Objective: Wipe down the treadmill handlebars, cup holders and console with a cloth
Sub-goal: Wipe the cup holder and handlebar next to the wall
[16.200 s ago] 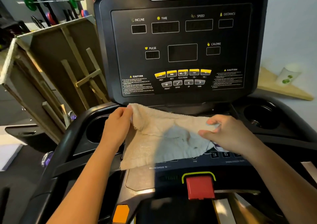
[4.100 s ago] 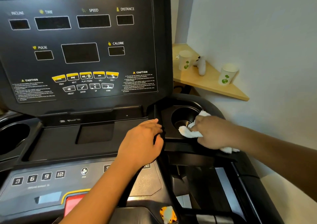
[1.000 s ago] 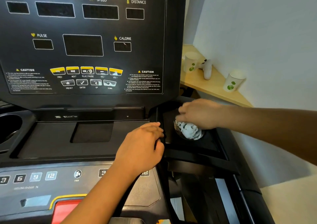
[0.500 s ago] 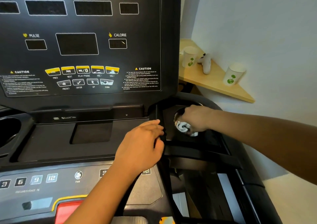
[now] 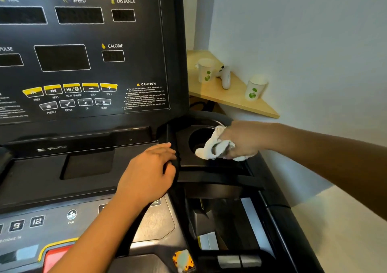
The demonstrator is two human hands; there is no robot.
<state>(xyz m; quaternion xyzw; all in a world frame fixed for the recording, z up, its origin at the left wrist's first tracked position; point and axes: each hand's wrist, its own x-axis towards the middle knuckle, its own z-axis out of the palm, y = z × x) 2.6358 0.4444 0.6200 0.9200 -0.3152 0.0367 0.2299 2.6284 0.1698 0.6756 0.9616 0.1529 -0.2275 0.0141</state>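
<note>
— Where is the cloth (image 5: 211, 148)?

— Bunched at the right rim of the cup holder (image 5: 198, 135), partly over the opening and partly on the ledge beside it. The right hand (image 5: 240, 140) has its grip closed round the wad, with the fingers curled into the folds.

— And the other hand?

— The left hand (image 5: 148, 172) lies on the raised ridge (image 5: 170, 133) just left of the cup holder, fingers draped over it. I cannot tell whether that grip clasps the ridge or merely rests there.

— How will the cloth handle?

— It looks like soft, light towelling, limp and with no shape of its own, so loose ends may trail. I judge it best held as a compact ball with a pad pushed ahead of the fingertips. That way it can follow the curved wall of the cup holder down to the bottom.

— Anything to mind?

— The console (image 5: 83, 63), up and to the left of the cup holder, carries buttons, so light pressure seems wise there. The shelf (image 5: 230, 99) behind the cup holder holds two paper cups (image 5: 206, 70), well apart from the work.
</note>
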